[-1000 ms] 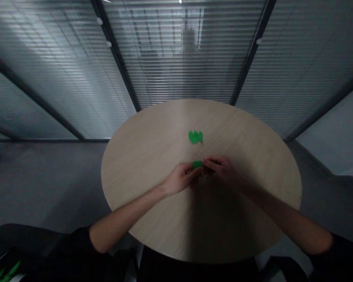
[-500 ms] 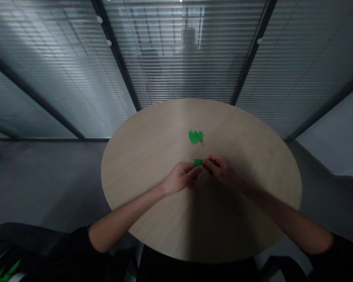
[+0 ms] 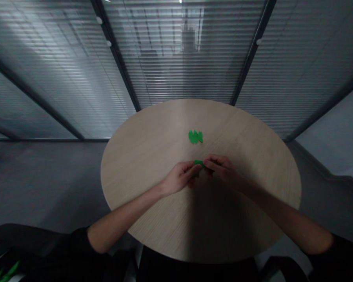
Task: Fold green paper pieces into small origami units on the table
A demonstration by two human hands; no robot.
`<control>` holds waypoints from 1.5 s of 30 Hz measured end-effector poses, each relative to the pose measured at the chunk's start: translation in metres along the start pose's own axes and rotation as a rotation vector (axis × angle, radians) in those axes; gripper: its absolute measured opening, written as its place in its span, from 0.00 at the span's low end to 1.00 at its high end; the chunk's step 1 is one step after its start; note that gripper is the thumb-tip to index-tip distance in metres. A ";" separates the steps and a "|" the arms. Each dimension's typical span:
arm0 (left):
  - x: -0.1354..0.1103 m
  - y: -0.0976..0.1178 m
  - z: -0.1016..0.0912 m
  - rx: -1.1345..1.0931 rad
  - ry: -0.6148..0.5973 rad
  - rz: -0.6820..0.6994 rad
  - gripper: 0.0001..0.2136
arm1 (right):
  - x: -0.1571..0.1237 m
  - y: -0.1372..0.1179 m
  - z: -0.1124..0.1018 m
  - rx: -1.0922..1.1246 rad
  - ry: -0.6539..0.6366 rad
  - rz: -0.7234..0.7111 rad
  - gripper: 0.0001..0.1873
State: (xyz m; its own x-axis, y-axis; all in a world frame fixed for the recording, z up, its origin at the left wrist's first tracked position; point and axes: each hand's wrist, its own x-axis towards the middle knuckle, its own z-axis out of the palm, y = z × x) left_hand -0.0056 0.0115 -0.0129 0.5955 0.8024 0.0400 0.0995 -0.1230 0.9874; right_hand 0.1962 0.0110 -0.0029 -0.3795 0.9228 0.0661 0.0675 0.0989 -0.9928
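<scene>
A person's left hand (image 3: pixel 179 178) and right hand (image 3: pixel 222 171) are pinching a green strip (image 3: pixel 197 162) together, its long axis lying crosswise, just below a green cutout (image 3: pixel 195 136) on the bench (image 3: pixel 141 156).

Small flat green strip (image 3: pixel 198 162) pinched between left hand (image 3: pixel 179 178) and right hand (image 3: pixel 222 170), over round light-wood desk (image 3: pixel 141 164). Jagged green leaf-shaped cutout (image 3: pixel 195 136) lies on desk, just ahead.

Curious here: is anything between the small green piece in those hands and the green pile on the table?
Nothing visible stands there; the left hand and right hand pinch the green piece, the green pile lying beyond.
</scene>
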 end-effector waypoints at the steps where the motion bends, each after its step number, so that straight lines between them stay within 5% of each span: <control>1: 0.000 -0.001 0.000 -0.007 -0.010 -0.005 0.21 | 0.000 0.000 0.000 0.004 0.000 0.006 0.20; 6: -0.002 -0.001 0.001 0.055 0.123 0.068 0.16 | 0.001 -0.001 0.002 0.008 0.039 0.056 0.21; 10: -0.005 0.003 0.000 0.182 0.234 0.145 0.23 | 0.003 0.001 0.001 0.011 0.059 0.076 0.23; 25: -0.001 0.006 0.000 -0.151 0.155 -0.015 0.20 | 0.002 0.002 -0.001 0.072 0.023 0.024 0.16; 37: 0.002 0.003 -0.004 0.001 0.214 0.034 0.21 | 0.001 0.005 -0.002 0.084 -0.004 0.063 0.14; 45: 0.001 -0.001 -0.002 -0.007 0.086 -0.029 0.14 | 0.000 0.006 -0.001 0.143 0.025 0.119 0.19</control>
State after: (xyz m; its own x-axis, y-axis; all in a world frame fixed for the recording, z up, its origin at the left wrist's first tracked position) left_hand -0.0073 0.0136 -0.0138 0.5219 0.8527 0.0243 0.1097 -0.0953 0.9894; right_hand 0.1972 0.0122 -0.0083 -0.3531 0.9341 -0.0523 -0.0222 -0.0643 -0.9977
